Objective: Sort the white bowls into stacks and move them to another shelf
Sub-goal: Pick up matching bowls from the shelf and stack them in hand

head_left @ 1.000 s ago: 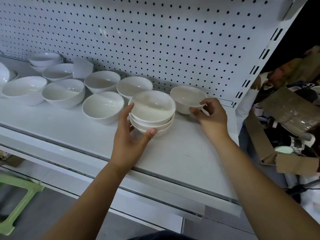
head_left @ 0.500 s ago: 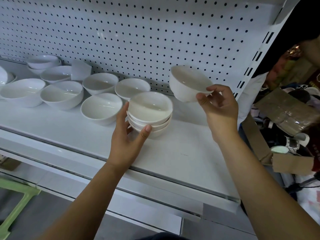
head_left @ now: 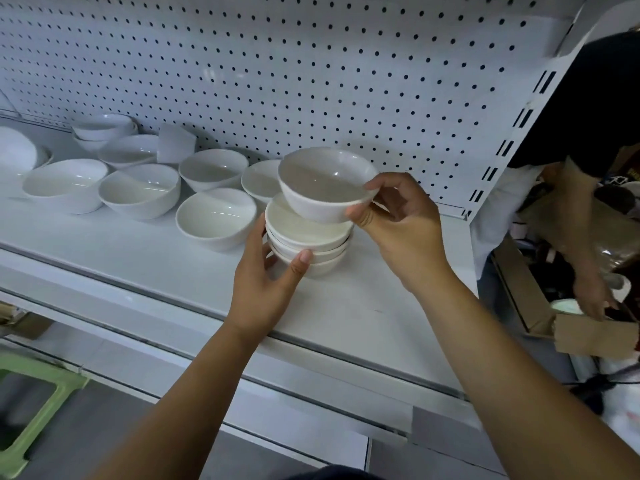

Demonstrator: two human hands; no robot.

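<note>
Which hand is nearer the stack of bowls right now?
Left. The left hand grips the stack at its near-left side; the right hand holds a single bowl just above it, to the right.

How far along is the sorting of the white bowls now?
Done: a stack of bowls stands on the shelf, gripped by the left hand. In hand: the right hand holds one more bowl, tilted, over that stack. Left: several loose bowls lie unstacked, and the stack is not yet moved to another shelf.
</note>
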